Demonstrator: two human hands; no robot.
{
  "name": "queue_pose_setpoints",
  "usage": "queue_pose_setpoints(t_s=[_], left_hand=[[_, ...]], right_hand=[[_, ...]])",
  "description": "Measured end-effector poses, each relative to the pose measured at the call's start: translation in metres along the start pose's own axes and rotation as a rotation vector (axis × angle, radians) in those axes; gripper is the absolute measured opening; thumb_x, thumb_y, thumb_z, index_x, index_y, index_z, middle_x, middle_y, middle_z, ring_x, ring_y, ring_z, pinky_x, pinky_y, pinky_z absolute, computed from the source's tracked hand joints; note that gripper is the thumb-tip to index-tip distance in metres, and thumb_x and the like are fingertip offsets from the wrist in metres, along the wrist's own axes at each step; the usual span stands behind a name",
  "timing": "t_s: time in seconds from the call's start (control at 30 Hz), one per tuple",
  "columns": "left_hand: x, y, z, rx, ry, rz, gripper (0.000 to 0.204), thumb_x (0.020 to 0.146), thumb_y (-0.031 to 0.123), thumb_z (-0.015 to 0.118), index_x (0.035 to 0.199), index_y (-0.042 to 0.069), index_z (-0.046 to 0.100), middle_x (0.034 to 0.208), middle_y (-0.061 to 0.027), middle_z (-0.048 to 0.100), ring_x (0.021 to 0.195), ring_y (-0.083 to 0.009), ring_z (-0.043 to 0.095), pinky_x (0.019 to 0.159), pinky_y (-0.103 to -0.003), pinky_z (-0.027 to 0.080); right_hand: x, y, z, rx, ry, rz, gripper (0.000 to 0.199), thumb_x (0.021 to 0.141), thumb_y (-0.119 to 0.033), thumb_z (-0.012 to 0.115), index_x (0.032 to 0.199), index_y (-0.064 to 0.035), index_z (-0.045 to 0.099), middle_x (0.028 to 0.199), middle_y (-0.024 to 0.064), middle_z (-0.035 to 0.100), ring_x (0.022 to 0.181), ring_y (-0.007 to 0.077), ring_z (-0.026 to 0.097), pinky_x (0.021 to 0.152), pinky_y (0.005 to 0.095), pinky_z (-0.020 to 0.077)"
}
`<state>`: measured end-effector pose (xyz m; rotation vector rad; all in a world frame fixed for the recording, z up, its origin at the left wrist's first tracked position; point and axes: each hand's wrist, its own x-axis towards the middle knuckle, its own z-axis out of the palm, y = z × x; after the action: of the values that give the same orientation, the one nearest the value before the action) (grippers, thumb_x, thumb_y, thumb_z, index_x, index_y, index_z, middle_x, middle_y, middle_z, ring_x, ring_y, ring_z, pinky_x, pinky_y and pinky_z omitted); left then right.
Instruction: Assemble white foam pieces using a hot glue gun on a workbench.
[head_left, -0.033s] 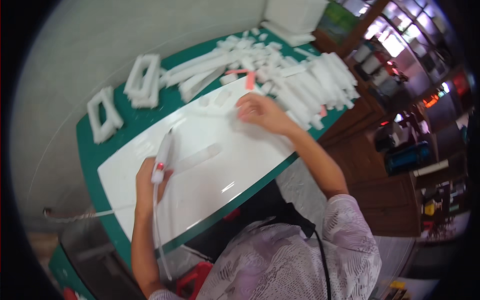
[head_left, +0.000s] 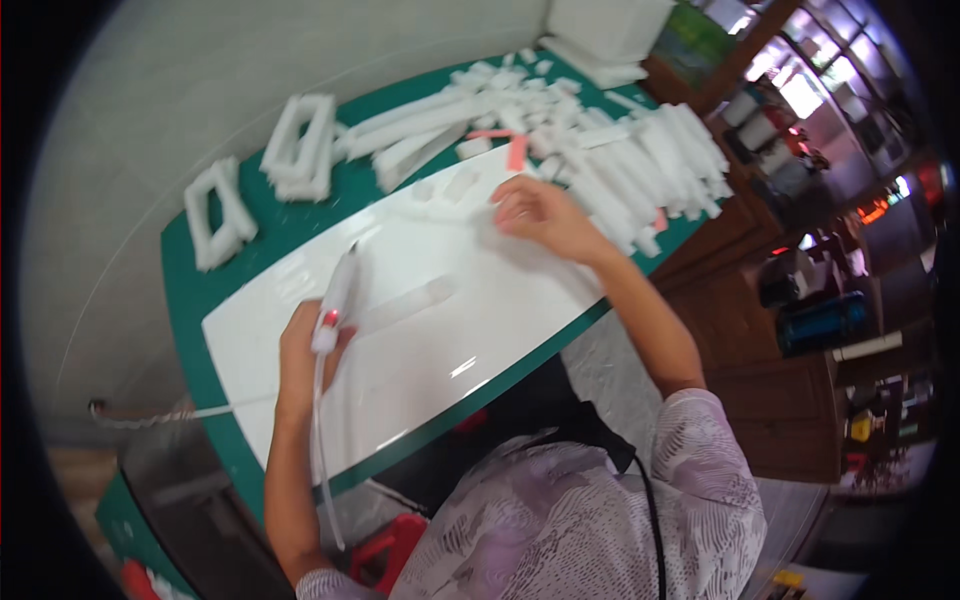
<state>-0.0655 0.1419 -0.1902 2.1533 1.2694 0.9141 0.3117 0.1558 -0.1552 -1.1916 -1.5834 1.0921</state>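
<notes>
Left hand (head_left: 300, 352) is wrapped around the white tool (head_left: 341, 285), over the left part of the white board (head_left: 510, 310). Dark tip (head_left: 353, 247) points away from the body, red light (head_left: 331, 317) near the cord end. Cord (head_left: 318, 420) hangs toward the lap. Right hand (head_left: 545, 218) is near the board's far edge, fingers curled, narrow gap to the thumb (can't tell if it pinches anything). Whitish strip (head_left: 410, 303) lies on the board, just right of the tool. Foam bars (head_left: 650, 165) pile up on the green table (head_left: 188, 330) beyond the right hand; red piece (head_left: 516, 153) beside them.
</notes>
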Motion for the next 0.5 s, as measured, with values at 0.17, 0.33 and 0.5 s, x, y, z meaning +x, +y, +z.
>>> queue_pose_setpoints(t_s=[0.17, 0.33, 0.5], left_hand=[[-0.003, -0.001, -0.005, 0.008, -0.027, -0.085, 0.031, 0.077, 0.003, 0.077, 0.103, 0.000, 0.061, 0.094, -0.0166, 0.063, 0.084, -0.0336, 0.063, 0.077, -0.036, 0.049], [-0.003, 0.003, -0.005, 0.003, -0.008, -0.079, 0.031, 0.075, 0.001, 0.079, 0.099, 0.000, 0.061, 0.094, -0.0159, 0.062, 0.083, -0.0340, 0.062, 0.076, -0.035, 0.050], [-0.004, 0.005, -0.006, -0.007, -0.020, -0.109, 0.031, 0.076, 0.002, 0.080, 0.100, 0.000, 0.061, 0.095, -0.0160, 0.062, 0.082, -0.0328, 0.062, 0.077, -0.034, 0.050]], right_hand=[[0.001, 0.006, -0.007, 0.123, -0.004, 0.071, 0.012, 0.096, -0.006, 0.059, 0.106, -0.0013, 0.064, 0.089, 0.0020, 0.064, 0.085, 0.0088, 0.059, 0.082, 0.0234, 0.0474], [-0.005, 0.013, -0.009, 0.177, 0.014, 0.152, 0.016, 0.101, -0.011, 0.053, 0.107, -0.0012, 0.064, 0.089, 0.0034, 0.065, 0.084, 0.0092, 0.060, 0.080, 0.0235, 0.0494], [-0.009, 0.020, -0.009, 0.204, 0.054, 0.205, 0.022, 0.104, -0.018, 0.049, 0.103, -0.0013, 0.063, 0.085, 0.0039, 0.066, 0.077, 0.0092, 0.061, 0.074, 0.0230, 0.0511]])
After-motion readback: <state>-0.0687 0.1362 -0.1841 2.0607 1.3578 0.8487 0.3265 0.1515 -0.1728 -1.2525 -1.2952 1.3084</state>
